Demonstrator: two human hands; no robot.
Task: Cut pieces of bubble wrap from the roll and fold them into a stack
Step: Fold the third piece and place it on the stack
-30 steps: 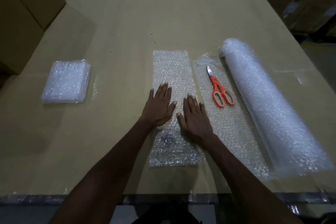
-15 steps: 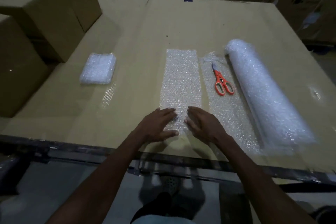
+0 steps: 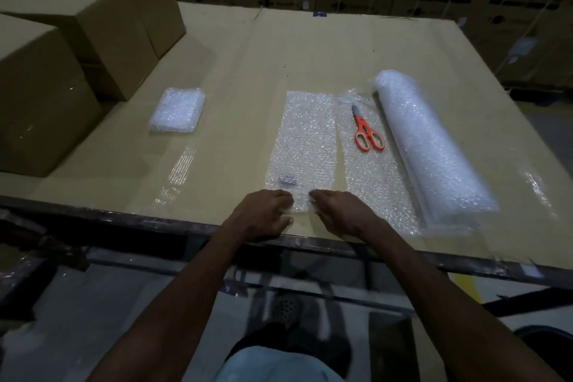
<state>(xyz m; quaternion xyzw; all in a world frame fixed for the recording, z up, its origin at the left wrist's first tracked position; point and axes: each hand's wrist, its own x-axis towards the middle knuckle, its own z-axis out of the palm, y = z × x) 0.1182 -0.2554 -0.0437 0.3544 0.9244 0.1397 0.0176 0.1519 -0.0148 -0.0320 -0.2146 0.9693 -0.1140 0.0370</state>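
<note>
Now both hands grip the near end of the cut strip at the table edge: left hand, right hand. Scissors lie on the unrolled sheet beside the roll; the stack sits far left.

strip's near end under hands

Open tabletop between folded stack and cut strip; cartons far left.
</note>
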